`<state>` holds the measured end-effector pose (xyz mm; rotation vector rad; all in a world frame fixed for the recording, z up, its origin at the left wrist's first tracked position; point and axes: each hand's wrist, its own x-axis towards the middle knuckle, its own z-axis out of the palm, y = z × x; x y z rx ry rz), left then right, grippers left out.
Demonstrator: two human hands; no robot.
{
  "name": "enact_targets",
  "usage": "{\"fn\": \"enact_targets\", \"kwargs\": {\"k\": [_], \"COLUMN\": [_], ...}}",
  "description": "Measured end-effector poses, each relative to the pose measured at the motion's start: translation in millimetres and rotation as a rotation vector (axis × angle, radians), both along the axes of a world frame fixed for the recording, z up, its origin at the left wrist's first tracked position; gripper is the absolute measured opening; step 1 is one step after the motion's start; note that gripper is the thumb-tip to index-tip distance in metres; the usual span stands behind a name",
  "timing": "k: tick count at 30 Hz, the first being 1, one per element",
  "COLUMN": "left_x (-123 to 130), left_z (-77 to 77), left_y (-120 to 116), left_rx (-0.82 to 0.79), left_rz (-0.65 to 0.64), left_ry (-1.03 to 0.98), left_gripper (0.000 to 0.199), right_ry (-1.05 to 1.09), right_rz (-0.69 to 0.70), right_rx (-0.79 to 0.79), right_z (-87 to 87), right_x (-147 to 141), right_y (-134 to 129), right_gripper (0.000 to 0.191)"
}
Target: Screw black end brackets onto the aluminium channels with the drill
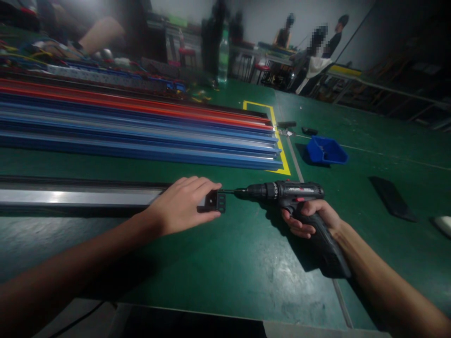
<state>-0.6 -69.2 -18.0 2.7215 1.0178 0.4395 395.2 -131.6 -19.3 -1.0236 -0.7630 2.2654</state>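
Note:
My left hand (183, 205) is closed around the right end of a long black-and-silver profile (77, 195), where a black end cap (219, 202) sits between thumb and fingers. In my right hand (313, 217) is a black cordless drill (299, 191), held by its grip with the fingers near the trigger. The drill lies level and points left. Its long thin bit (230, 191) reaches the upper part of the end cap; whether a screw is at the tip I cannot make out.
Behind the profile lie several blue profiles (141, 134) and red profiles (141, 97), ending at yellow tape (286, 164). A blue bin (326, 151), a dark flat object (392, 198) and a green bottle (223, 56) stand on the green table (246, 263). Another person's arm (102, 35) is at upper left.

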Motion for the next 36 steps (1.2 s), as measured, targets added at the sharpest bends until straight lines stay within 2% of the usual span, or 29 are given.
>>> {"fn": "enact_targets", "kwargs": {"k": [5,12,16,20,26,36], "left_x": [0.2,-1.1,-1.6,-1.6,-1.8,0.2], "left_z": [-0.4,-2.5,-2.5,-2.5,-3.5,-1.0], "left_y": [0.5,0.9,0.9,1.1,1.6,0.7], "left_rx": [-0.001,0.002,0.004,-0.005,-0.005,-0.008], "left_rz": [-0.003,-0.004,-0.011,-0.011,-0.007,0.001], "left_ry": [-0.003,-0.006,0.000,-0.004,-0.014,-0.013], "left_gripper": [0.061,0.062,0.062,0.062,0.062,0.062], "right_ry": [-0.005,0.200,0.239,0.210,0.057,0.026], "right_rz": [0.008,0.041,0.034,0.029,0.005,-0.003], "right_rx": [0.011,0.034,0.024,0.014,0.003,0.011], "right_z": [-1.1,-12.8,-14.4,-11.0,-3.5,-1.1], "right_x": [0.3,8.5,10.7,8.6,3.3,1.2], "right_y": [0.7,1.6,1.5,1.1,-0.3,-0.4], "right_gripper": [0.028,0.038,0.038,0.035,0.027,0.029]}}
